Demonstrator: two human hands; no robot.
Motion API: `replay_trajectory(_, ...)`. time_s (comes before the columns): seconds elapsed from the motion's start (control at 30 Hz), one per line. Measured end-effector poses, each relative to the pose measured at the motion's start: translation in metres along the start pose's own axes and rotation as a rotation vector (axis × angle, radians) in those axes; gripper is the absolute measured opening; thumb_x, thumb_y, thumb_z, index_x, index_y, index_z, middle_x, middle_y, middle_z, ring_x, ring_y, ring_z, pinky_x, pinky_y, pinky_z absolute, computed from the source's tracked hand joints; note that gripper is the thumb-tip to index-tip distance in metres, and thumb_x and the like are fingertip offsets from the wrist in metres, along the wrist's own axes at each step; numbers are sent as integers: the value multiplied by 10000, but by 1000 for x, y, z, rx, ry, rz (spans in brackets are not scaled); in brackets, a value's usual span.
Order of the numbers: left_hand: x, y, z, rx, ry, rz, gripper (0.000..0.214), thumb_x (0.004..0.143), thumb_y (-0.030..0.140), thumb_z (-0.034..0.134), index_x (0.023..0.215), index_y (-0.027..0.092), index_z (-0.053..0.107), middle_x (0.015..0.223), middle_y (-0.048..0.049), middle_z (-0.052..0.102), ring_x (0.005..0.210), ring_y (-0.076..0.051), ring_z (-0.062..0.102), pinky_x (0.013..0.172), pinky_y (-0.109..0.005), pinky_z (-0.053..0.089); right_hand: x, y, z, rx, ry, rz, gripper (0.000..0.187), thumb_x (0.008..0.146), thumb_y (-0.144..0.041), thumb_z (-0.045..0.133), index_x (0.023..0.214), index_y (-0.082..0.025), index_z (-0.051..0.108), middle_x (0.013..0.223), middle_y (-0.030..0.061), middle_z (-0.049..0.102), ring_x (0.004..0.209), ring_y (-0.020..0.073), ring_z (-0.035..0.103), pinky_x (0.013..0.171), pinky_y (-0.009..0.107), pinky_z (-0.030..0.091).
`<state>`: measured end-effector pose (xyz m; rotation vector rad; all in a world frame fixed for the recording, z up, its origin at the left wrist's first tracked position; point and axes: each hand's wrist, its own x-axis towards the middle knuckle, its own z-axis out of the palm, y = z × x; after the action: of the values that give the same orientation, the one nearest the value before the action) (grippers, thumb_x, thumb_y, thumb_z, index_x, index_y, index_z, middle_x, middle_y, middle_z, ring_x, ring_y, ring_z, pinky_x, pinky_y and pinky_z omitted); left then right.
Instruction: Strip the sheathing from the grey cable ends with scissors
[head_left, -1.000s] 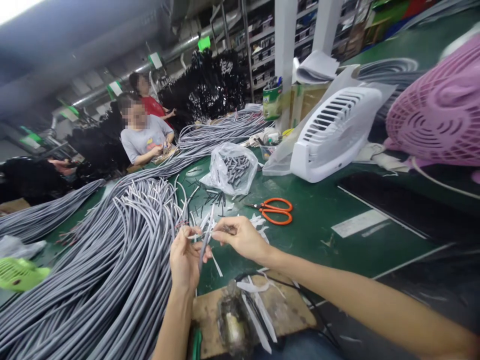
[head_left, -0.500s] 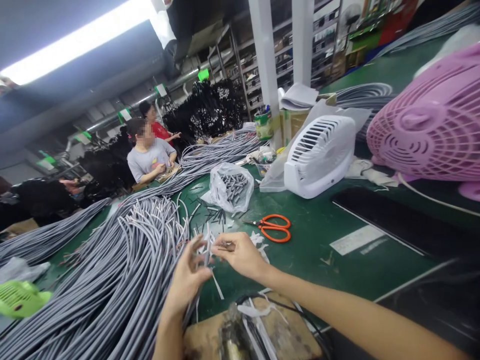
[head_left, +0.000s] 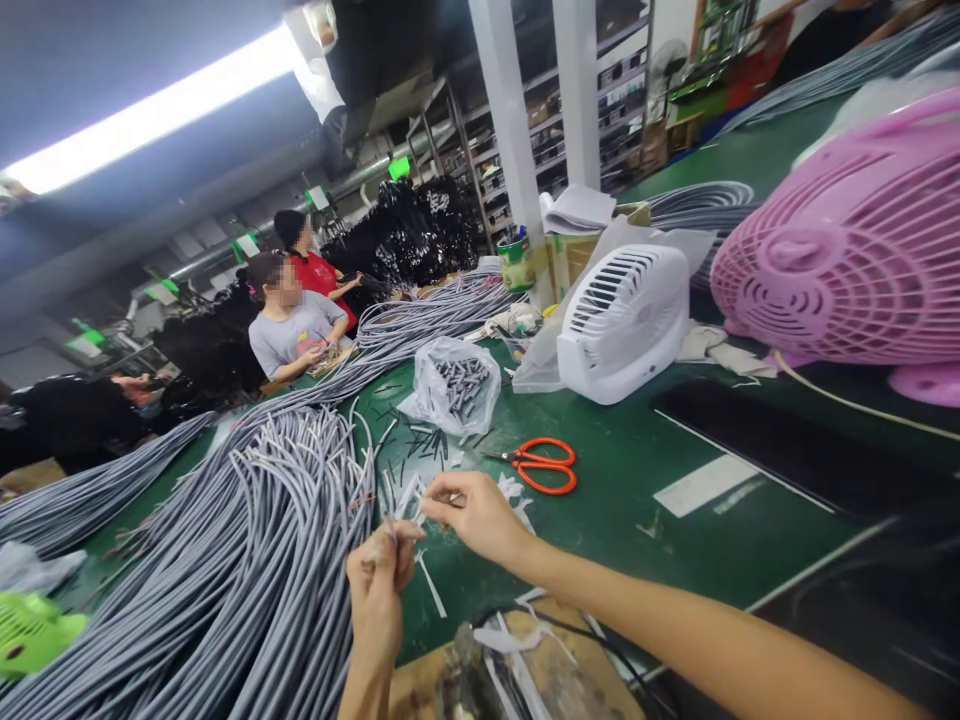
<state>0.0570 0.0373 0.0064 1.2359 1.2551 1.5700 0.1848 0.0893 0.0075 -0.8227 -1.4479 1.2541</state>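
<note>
A grey cable end (head_left: 390, 529) sticks up from my left hand (head_left: 379, 580), whose thumb and fingers are closed round it. Just to its right, my right hand (head_left: 469, 515) makes a pinch; whatever is between those fingertips is too small to make out. White strips (head_left: 409, 494) lie on the table right behind the fingertips. To the left spreads a large bundle of grey cables (head_left: 285, 540) with pale stripped ends. Scissors with orange handles (head_left: 546, 465) rest to the right, apart from both hands.
A clear plastic bag (head_left: 457, 385) holds short grey tube pieces. Beyond stand a white fan (head_left: 626, 325) and a pink fan (head_left: 832, 250). A stained wooden block (head_left: 577, 660) sits at the near edge. Two people work across the green table (head_left: 600, 540).
My left hand has moved down and left, and its fingers have closed from a looser hold on the cable end. My right hand stays close by, still pinched. The view has shifted slightly.
</note>
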Motion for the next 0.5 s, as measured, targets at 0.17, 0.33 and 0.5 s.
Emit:
replay_trajectory(0.17, -4, 0, -2, 87, -60, 99, 438, 687, 526, 626, 542, 115, 670, 428, 34, 356, 402, -44, 252, 393, -190, 211, 8, -2, -15, -118, 92, -79, 114, 672, -189, 563, 564, -152, 563, 527, -17, 540, 519, 98, 475, 521, 201, 394)
replay_trajectory(0.33, -1, 3, -7, 54, 111, 91, 369, 667, 484, 661, 714, 123, 722, 394, 53, 366, 371, -40, 258, 370, -175, 201, 16, -5, -36, -252, 371, -203, 146, 743, -232, 497, 644, -148, 563, 573, 2, 538, 520, 99, 465, 521, 206, 396)
replay_trajectory(0.5, 8, 2, -3, 146, 147, -22, 350, 619, 433, 704, 769, 118, 728, 519, 1, 561, 415, -67, 399, 402, -185, 320, 1, -10, -19, -300, 148, -269, 185, 750, -321, 592, 802, -155, 657, 592, -1, 562, 534, 102, 477, 504, 201, 383)
